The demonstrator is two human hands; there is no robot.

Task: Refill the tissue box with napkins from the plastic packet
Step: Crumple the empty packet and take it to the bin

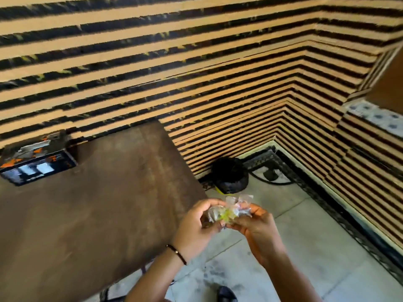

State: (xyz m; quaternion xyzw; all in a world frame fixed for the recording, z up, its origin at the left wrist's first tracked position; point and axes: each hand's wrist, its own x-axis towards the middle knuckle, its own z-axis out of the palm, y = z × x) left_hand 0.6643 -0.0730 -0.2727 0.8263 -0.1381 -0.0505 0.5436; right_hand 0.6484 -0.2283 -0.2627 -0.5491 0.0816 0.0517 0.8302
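Note:
A crumpled clear plastic packet (226,211) with a yellow-green patch is bunched between both my hands, off the table's right edge and above the floor. My left hand (196,227) curls around its left side; a thin dark bracelet sits on that wrist. My right hand (255,225) pinches its right side. No napkins show inside the packet. The tissue box (38,164), black with orange marks and white patches on top, rests at the far left of the brown table (98,203), against the wall.
A black bin with a dark liner (230,174) stands on the pale tiled floor (294,247) in the corner, just beyond my hands. Striped slatted walls close the back and right. A dark patterned border runs along the floor's edge.

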